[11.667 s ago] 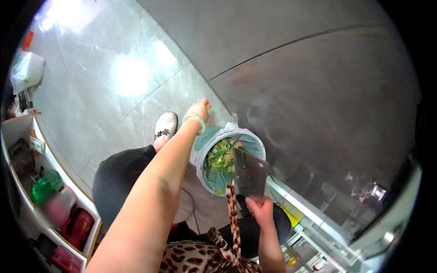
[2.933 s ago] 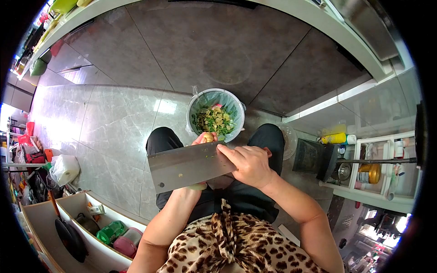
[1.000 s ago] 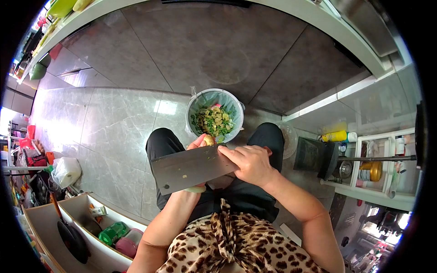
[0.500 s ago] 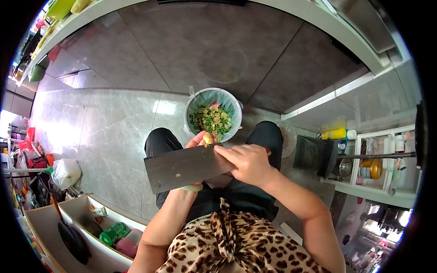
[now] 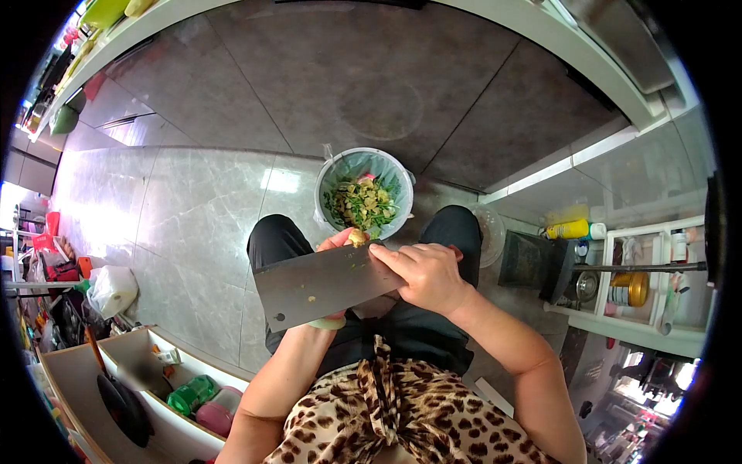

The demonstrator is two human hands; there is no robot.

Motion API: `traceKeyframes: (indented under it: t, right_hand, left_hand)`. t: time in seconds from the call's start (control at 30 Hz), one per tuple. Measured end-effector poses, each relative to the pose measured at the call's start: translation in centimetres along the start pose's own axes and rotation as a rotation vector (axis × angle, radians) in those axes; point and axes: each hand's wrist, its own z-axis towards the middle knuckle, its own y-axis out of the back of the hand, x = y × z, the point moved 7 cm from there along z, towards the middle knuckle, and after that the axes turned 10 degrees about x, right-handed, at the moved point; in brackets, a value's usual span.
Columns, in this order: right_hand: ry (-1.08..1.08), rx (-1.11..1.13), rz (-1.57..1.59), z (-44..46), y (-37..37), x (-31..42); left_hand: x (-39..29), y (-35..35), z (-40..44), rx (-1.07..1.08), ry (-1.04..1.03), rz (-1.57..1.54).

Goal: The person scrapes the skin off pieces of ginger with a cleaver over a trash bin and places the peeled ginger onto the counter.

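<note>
My right hand [image 5: 429,277] grips a wide cleaver [image 5: 328,288] near its right end, thumb lying along the blade, handle hidden. The dark blade points left, with small yellowish scraps on it. Behind the blade, my left hand [image 5: 334,241] is mostly covered; its fingertips hold a small yellowish-brown piece of food [image 5: 356,237] at the blade's upper edge. Just beyond the hands a white bin [image 5: 319,203] with a pale liner stands on the floor, holding green and yellowish food scraps [image 5: 363,205].
Dark cabinet fronts [image 5: 325,77] rise beyond the bin. At lower left is an open drawer [image 5: 151,340] with a pan [image 5: 124,410] and a green bottle [image 5: 193,394]. To the right stands a white rack [image 5: 657,232] with jars; a yellow bottle [image 5: 568,230] lies beside it.
Earlier my left arm reached out past the bin and the cleaver hung over it; now both hands are together in front of the bin. Lately the blade has only tilted slightly.
</note>
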Motion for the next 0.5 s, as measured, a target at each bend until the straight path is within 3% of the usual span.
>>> traceKeyframes:
  t: [0.23, 0.3, 0.33, 0.43, 0.5]
  right_hand:
    - [0.010, 0.009, 0.041, -0.2, -1.0, -1.4]
    - [-0.071, 0.024, 0.048, -0.1, -1.6, -3.4]
    - [-0.134, 0.027, 0.072, -0.1, -2.1, -5.1]
    - [-0.285, 0.050, 0.168, -0.4, -2.4, -6.8]
    - [-0.200, 0.011, 0.167, 0.1, -1.4, -4.8]
  left_hand:
    - [0.1, 1.0, 0.0, 0.087, 0.071, -0.045]
    - [-0.8, 0.8, -1.7, -0.071, 0.044, -0.013]
    - [-0.8, 0.7, -1.2, 0.041, 0.084, 0.052]
    - [-1.0, 0.1, -0.7, 0.077, 0.084, -0.037]
    - [-0.5, 1.5, 0.0, 0.035, 0.035, -0.042]
